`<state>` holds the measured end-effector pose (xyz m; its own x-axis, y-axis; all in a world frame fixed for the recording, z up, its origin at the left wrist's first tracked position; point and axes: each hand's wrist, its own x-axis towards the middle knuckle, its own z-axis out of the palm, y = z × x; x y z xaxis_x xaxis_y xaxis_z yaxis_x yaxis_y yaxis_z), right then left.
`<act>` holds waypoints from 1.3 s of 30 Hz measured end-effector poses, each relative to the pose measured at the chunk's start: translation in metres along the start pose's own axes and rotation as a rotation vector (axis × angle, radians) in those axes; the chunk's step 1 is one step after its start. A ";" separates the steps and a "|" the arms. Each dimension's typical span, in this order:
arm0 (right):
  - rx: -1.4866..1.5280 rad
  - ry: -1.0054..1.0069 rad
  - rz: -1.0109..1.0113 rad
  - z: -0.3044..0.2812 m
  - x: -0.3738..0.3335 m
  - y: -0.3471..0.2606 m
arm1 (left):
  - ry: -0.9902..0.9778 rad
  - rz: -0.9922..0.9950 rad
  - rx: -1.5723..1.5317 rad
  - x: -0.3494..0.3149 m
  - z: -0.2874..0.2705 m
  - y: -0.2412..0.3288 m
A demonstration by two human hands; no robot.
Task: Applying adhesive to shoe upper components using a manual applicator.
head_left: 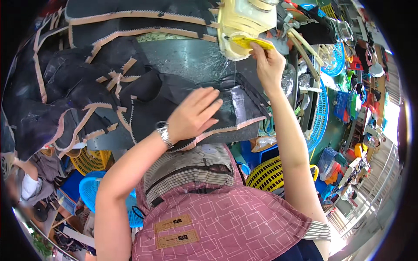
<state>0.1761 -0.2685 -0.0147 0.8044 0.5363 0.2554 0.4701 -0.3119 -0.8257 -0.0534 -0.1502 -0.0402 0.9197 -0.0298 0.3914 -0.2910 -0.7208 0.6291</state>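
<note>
My left hand [194,112], with a silver watch at its wrist, is over a black sheet piece [152,119] edged with tan zigzag-cut strips. Its fingers are stretched out, slightly blurred, and hold nothing. Beneath the fingertips part of the black material looks wet and shiny. Up at the far right, my right hand [270,67] pinches a yellow flat-handled tool [261,43]. The tool's far end dips into the mouth of a cream, glue-crusted container [246,19]. Thin pale strands hang from the container's lip down to the dark worktable [187,56].
Many more tan-edged black pieces [56,74] are heaped at the left and far side. A hammer [289,21] lies beside the container. Yellow baskets [265,174] and blue baskets [320,117] stand below the table. Another person's arm [28,169] shows at the lower left.
</note>
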 end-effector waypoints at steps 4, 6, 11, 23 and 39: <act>0.112 0.125 0.149 0.001 -0.001 0.013 | 0.172 -0.239 0.305 -0.023 -0.095 -0.016; 0.206 0.127 0.181 -0.004 -0.008 0.025 | 0.094 -0.303 0.293 -0.030 -0.119 -0.032; 0.142 0.003 0.201 -0.018 -0.017 0.044 | -0.103 -0.199 0.224 -0.037 -0.125 -0.061; 0.414 -0.036 0.368 0.093 -0.168 -0.083 | -0.334 -0.405 -0.101 -0.030 -0.123 -0.095; -0.022 -0.572 -0.162 0.081 -0.095 -0.073 | -0.308 -0.130 0.105 -0.032 -0.115 -0.107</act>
<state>0.0357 -0.2335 -0.0199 0.4016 0.9138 0.0606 0.5830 -0.2041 -0.7864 -0.0820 0.0073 -0.0434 0.9883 -0.1291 0.0816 -0.1524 -0.7993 0.5813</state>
